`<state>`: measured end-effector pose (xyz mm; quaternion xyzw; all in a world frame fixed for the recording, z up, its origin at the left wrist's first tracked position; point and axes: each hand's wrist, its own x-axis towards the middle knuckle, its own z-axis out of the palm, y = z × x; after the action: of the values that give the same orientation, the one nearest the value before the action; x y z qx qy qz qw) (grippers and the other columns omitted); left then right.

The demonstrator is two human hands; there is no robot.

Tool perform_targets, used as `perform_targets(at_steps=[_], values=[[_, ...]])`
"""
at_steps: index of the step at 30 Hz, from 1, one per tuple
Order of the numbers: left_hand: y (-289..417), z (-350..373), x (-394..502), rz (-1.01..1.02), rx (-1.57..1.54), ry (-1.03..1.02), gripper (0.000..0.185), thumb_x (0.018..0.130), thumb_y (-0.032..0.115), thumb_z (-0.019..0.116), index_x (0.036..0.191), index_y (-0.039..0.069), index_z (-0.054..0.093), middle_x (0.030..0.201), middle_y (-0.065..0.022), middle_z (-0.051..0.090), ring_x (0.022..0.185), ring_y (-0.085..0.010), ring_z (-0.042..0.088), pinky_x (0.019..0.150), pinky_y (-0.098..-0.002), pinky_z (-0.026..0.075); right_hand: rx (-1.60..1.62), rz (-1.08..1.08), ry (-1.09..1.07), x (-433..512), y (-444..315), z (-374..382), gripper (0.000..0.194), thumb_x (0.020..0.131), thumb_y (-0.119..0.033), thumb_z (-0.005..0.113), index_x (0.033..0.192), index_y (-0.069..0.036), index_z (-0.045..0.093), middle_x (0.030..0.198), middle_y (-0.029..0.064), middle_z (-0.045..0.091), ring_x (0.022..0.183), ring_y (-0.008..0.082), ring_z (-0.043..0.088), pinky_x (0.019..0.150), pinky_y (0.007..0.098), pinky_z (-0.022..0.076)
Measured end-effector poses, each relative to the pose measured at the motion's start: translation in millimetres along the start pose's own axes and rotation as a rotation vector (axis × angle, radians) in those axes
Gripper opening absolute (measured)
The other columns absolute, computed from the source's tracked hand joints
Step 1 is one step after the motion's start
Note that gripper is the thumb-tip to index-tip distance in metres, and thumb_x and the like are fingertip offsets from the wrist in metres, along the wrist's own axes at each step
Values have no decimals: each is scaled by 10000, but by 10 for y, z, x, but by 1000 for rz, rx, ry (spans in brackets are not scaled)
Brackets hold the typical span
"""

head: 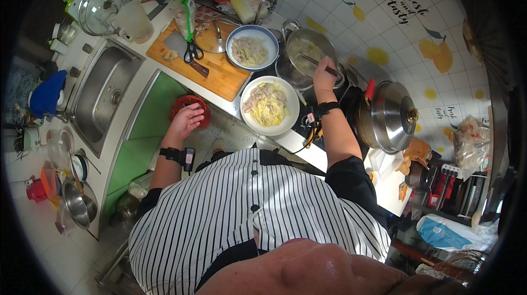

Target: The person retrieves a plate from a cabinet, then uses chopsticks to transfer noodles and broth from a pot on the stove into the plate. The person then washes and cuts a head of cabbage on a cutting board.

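Note:
My right hand [325, 76] grips the dark handle of a ladle or spoon [311, 60], whose far end dips into a steel pot [331, 44] of pale soupy food on the stove. The ladle's head is hidden in the pot. Before me, at the counter's front edge, a white plate [294, 118] carries noodles with sliced meat [266, 103]. A blue-rimmed bowl [273, 39] behind it contains meat and greens [249, 51]. My left hand [187, 122] hangs in the air with fingers apart, holding nothing, above a red bucket [204, 109] on the floor.
On a wooden cutting board [226, 82] lie a cleaver [199, 68], black-handled scissors [192, 53], ginger [170, 55] and a glass lid [206, 42]. A large lidded steel pot [391, 118] stands right of my right forearm. A steel sink [101, 89] is at left.

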<state>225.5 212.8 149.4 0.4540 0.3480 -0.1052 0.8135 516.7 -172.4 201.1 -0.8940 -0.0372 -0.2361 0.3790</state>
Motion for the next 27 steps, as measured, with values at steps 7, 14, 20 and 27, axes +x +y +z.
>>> perform_targets(at_steps=[7, 14, 20, 27], values=[[-14, -28, -9, -19, -2, -11, 441, 852, 173, 543, 1284, 101, 494, 1093, -50, 633, 885, -157, 619, 737, -290, 478, 667, 405, 42, -27, -16, 63, 367, 980, -353, 419, 876, -33, 565, 786, 69, 599, 642, 198, 567, 577, 310, 468], [-24, 10, 26, -42, 9, -7, 462, 842, 180, 547, 1291, 92, 483, 1085, -55, 636, 882, -164, 622, 730, -294, 480, 818, 726, 197, -118, -47, -175, 363, 978, -373, 407, 908, -34, 518, 844, 81, 579, 638, 191, 562, 553, 312, 471], [-18, 49, 63, -42, 5, -52, 459, 845, 191, 566, 1284, 86, 484, 1089, -65, 637, 881, -173, 623, 733, -294, 481, 924, 854, 199, -269, 129, -281, 376, 990, -376, 338, 959, -29, 479, 833, 112, 568, 620, 202, 551, 537, 288, 448], [13, 72, 93, -41, 5, -95, 450, 855, 193, 571, 1281, 76, 486, 1094, -68, 635, 902, -182, 616, 759, -293, 476, 1219, 1010, 331, -278, 258, -438, 372, 982, -400, 345, 982, -48, 466, 783, 104, 538, 635, 196, 542, 561, 268, 445]])
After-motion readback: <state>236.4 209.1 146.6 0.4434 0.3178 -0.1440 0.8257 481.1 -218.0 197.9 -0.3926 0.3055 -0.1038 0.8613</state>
